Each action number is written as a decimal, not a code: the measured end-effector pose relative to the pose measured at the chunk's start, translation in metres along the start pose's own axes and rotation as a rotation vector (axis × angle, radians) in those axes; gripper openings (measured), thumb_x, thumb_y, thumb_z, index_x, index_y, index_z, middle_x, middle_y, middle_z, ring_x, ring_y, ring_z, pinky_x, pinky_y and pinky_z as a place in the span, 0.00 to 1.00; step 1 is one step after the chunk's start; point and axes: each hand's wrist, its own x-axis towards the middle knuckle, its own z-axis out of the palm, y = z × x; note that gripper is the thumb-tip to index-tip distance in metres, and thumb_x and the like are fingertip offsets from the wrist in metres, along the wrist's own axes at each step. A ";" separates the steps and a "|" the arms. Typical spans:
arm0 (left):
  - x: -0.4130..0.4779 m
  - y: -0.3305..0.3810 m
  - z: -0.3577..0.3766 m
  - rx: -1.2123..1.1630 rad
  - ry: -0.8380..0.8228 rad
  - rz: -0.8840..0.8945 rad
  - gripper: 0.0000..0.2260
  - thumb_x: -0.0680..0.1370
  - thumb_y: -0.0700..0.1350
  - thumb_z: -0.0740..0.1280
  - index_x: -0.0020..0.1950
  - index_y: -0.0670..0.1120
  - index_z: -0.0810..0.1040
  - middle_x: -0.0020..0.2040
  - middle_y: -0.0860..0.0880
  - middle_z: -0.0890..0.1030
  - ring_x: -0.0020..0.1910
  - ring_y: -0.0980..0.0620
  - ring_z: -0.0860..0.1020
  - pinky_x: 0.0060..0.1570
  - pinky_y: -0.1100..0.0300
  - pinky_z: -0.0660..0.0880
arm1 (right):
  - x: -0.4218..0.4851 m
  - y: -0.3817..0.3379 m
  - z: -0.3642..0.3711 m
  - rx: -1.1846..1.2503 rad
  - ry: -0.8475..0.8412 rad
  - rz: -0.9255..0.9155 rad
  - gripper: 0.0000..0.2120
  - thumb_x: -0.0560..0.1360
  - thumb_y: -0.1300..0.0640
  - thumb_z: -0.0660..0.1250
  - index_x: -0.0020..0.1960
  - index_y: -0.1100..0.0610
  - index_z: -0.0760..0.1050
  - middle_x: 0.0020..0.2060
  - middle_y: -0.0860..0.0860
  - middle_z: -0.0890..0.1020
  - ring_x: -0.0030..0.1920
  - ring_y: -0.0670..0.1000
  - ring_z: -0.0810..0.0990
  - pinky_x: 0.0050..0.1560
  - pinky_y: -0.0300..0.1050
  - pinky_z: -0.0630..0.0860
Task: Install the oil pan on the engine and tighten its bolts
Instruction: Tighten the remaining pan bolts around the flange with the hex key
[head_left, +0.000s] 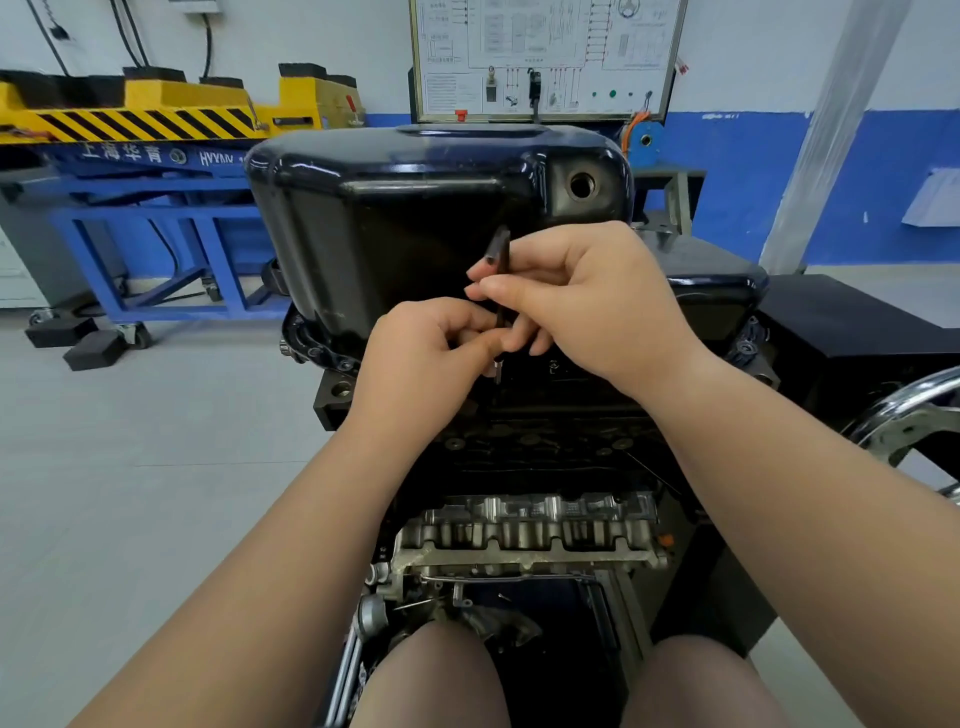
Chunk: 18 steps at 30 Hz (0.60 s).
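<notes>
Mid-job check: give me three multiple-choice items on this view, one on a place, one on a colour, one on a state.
1. Where on the oil pan is the drain hole?
A. lower left
B. upper right
C. top centre

2. What colour is the oil pan?
A. yellow
B. silver
C. glossy black

3. What is the right hand doing?
A. pinching the thin dark tool
B. lying flat on the pan
C. hanging idle

Answers:
1 B, the round hole sits in the pan's upper right corner.
2 C, its shell is shiny black.
3 A, thumb and fingers close on the upright tool shaft.
</notes>
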 end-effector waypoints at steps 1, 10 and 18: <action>-0.001 0.001 0.000 -0.026 0.012 -0.004 0.05 0.72 0.48 0.72 0.37 0.55 0.79 0.26 0.55 0.78 0.21 0.65 0.71 0.24 0.76 0.63 | 0.000 0.000 0.000 -0.006 0.020 -0.007 0.04 0.73 0.62 0.69 0.44 0.55 0.81 0.34 0.51 0.84 0.27 0.47 0.80 0.27 0.35 0.74; -0.002 0.002 -0.002 -0.027 0.007 0.033 0.05 0.73 0.44 0.71 0.37 0.50 0.81 0.26 0.52 0.78 0.22 0.64 0.72 0.25 0.75 0.64 | -0.001 0.000 0.003 -0.030 -0.009 -0.062 0.02 0.73 0.60 0.70 0.45 0.59 0.80 0.34 0.47 0.82 0.28 0.47 0.78 0.30 0.36 0.75; 0.001 0.001 -0.006 -0.029 -0.069 0.042 0.05 0.73 0.48 0.71 0.37 0.57 0.80 0.22 0.56 0.74 0.22 0.61 0.69 0.27 0.74 0.64 | -0.002 -0.003 -0.003 -0.024 -0.045 -0.057 0.06 0.74 0.64 0.68 0.46 0.54 0.80 0.36 0.50 0.84 0.29 0.47 0.81 0.31 0.37 0.77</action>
